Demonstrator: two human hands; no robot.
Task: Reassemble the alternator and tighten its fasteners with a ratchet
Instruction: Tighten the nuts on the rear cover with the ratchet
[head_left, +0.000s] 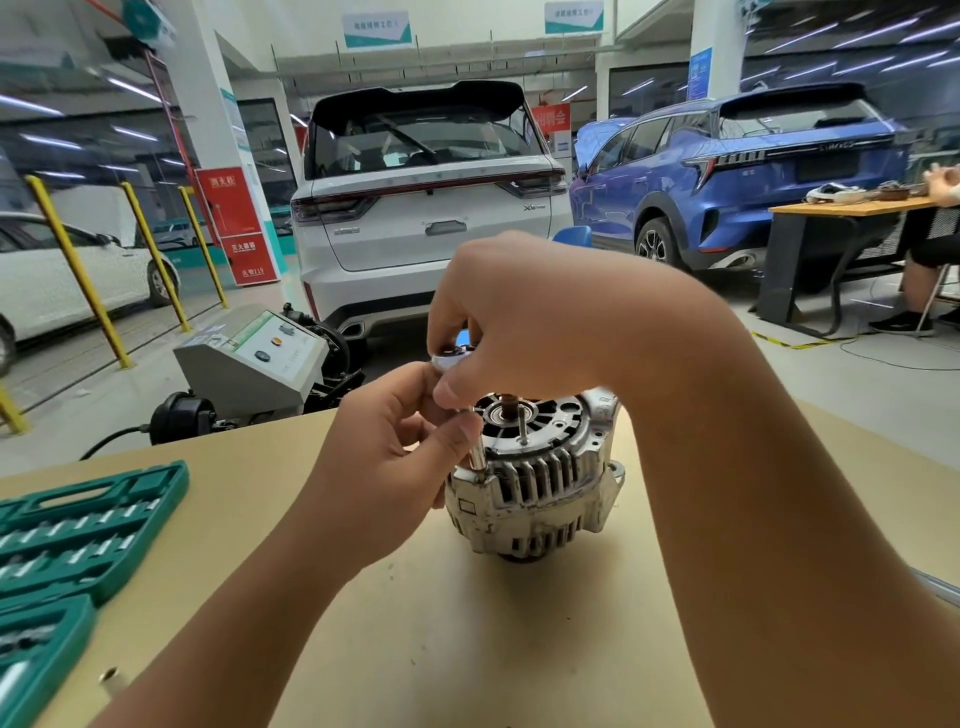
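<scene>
A silver alternator (540, 488) stands on the tan table (467, 649), shaft end up, with a thin stud rising beside the bearing. A ratchet head (451, 358) with a socket extension (475, 457) stands upright on a fastener at the housing's left rim. My right hand (509, 322) grips the ratchet head from above; most of the tool is hidden under it. My left hand (395, 452) pinches the extension just below, thumb and fingers curled round it.
A green socket set case (78, 525) lies open at the table's left edge, a loose socket (110, 678) near the front left. Beyond the table are a grey test machine (260, 364), parked cars, yellow posts and a person seated at a desk on the right.
</scene>
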